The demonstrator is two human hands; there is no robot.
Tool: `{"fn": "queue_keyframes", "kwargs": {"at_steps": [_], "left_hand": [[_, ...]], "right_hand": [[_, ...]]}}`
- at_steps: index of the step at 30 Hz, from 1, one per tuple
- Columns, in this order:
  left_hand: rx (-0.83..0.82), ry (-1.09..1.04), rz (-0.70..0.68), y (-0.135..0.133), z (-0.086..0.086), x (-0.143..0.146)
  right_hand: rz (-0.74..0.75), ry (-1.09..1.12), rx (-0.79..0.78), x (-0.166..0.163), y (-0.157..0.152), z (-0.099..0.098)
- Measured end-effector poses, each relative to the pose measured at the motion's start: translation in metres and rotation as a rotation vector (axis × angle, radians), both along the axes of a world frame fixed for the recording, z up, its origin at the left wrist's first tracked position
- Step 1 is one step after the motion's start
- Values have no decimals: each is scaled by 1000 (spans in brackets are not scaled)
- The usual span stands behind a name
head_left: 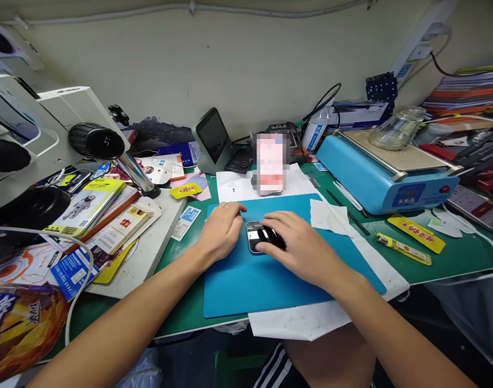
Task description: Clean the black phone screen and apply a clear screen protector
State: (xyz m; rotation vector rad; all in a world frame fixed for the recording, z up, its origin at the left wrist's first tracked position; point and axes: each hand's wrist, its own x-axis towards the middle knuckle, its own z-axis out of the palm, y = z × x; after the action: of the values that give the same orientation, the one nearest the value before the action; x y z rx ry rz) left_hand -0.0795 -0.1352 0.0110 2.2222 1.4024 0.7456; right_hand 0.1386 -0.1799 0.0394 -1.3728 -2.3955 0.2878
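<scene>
A small dark phone point(257, 236) with a shiny screen lies on a blue work mat point(246, 280) in the middle of the desk. My left hand point(222, 229) rests on the mat at the phone's left end, fingers curled against its edge. My right hand point(297, 242) lies over the phone's right part, fingers pressed down on the screen and hiding most of it. A ring shows on my left hand.
A microscope point(36, 145) and stacked packets point(88, 207) fill the left side. A blue heating machine point(386, 175) with a glass jar point(397, 126) stands at the right. A propped phone point(270, 163) and small grey screen device point(212, 139) stand behind the mat. Yellow packets point(416, 233) lie right.
</scene>
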Motion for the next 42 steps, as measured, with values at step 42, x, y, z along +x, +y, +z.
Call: {"fn": "queue_keyframes", "kwargs": {"at_steps": [42], "left_hand": [[-97, -169, -59, -2, 4, -1]], "right_hand": [[121, -80, 149, -37, 24, -22]]}}
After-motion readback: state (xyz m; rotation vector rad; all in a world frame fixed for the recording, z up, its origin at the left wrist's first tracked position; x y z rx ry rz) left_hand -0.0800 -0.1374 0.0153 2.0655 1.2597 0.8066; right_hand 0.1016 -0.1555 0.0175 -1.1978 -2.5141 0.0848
